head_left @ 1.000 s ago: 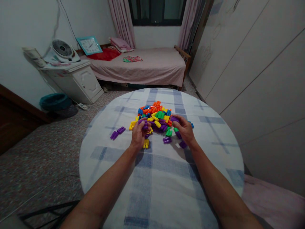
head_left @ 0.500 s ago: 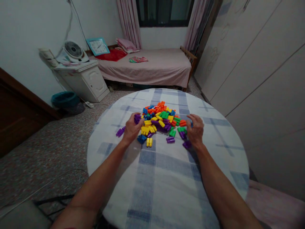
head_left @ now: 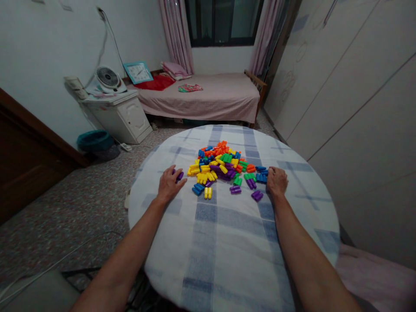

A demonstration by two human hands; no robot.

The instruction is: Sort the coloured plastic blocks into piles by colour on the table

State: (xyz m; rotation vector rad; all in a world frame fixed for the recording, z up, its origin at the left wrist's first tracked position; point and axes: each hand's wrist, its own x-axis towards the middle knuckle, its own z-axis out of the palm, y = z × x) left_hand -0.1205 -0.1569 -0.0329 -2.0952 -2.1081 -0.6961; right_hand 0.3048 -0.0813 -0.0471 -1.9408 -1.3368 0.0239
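A heap of plastic toy building blocks (head_left: 224, 162) in orange, yellow, green, blue and purple lies on the cloth. Left of it, my left hand (head_left: 169, 185) rests low over the table with thumb and fingers apart. A purple block (head_left: 179, 175) lies by its fingertips, partly hidden by them. On the right, my right hand (head_left: 277, 180) is curled, its fingertips against the end of a blue block (head_left: 261, 178); how much they grip is partly hidden. Loose purple blocks (head_left: 257, 196) and a yellow block (head_left: 208, 193) lie nearer to me.
The round table (head_left: 237, 255) wears a white and blue checked cloth. Beyond it stand a bed (head_left: 221, 97) and a white cabinet (head_left: 130, 119) with a fan (head_left: 108, 79). A bin (head_left: 95, 141) is on the floor at left, a wardrobe (head_left: 351, 108) at right.
My left hand has moved left and down, away from the heap, and its fingers have spread. My right hand has shifted slightly right and lower, with blue blocks now showing beside its fingers.
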